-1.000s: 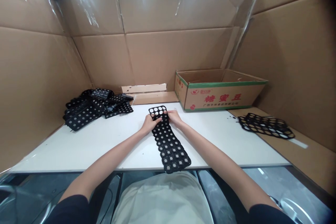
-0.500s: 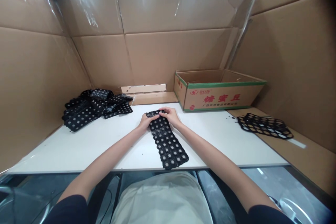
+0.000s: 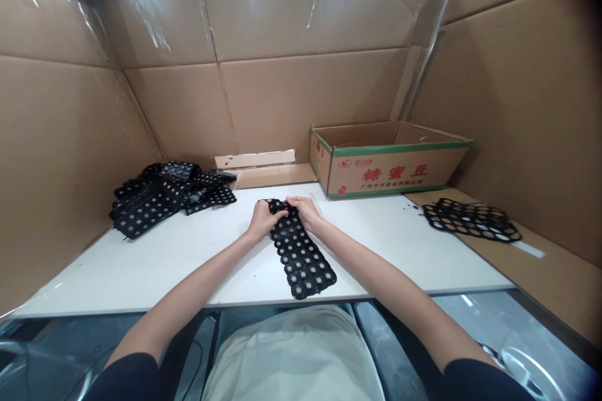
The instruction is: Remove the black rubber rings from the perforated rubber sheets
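Note:
A black strip with rows of pale round dots and a scalloped edge (image 3: 305, 257) lies on the white table, its near end close to the front edge. At its far end my left hand (image 3: 264, 220) is closed on the left side, thumb laid over the top. My right hand (image 3: 305, 212) pinches the same end from the right, its fingertips near the left thumb. The fingers partly cover the strip's far end, so its exact fold there is hidden.
A heap of similar black dotted strips (image 3: 174, 191) lies at the left. An open cardboard box with green edges (image 3: 390, 169) stands at the back right. Black perforated sheets full of round holes (image 3: 470, 220) lie at the right. Cardboard walls (image 3: 268, 94) enclose the table (image 3: 188, 269).
My left hand has turned at the strip's far end, and its thumb is more bent over it. My right hand has shifted slightly. The view has moved a little.

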Available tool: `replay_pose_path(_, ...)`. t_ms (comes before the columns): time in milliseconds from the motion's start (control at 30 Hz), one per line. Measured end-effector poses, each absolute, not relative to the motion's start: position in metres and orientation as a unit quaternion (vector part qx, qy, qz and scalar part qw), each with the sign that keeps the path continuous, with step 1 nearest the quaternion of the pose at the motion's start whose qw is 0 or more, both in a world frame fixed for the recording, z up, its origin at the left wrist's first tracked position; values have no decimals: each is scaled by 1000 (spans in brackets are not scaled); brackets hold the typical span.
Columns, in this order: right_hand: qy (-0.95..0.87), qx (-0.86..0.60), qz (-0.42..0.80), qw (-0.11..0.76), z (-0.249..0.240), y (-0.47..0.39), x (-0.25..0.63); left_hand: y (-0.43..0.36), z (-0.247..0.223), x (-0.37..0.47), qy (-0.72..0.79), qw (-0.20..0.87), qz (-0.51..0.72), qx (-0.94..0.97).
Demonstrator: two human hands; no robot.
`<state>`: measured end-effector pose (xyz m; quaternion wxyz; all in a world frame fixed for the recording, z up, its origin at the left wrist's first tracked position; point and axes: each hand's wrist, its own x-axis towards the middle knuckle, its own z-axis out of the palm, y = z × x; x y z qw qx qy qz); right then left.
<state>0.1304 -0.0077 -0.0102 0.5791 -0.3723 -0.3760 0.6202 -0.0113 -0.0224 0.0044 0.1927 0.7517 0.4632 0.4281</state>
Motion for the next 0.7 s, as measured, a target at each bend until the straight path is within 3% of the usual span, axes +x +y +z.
replay_pose_path(367,-372,-447,532,615,-21,-1,126,-40,2,1,443,14,294,847)
replay_pose_path(700,-320,-479,549,606,-23,3,125,-38,-4,4,283,-175,157,930)
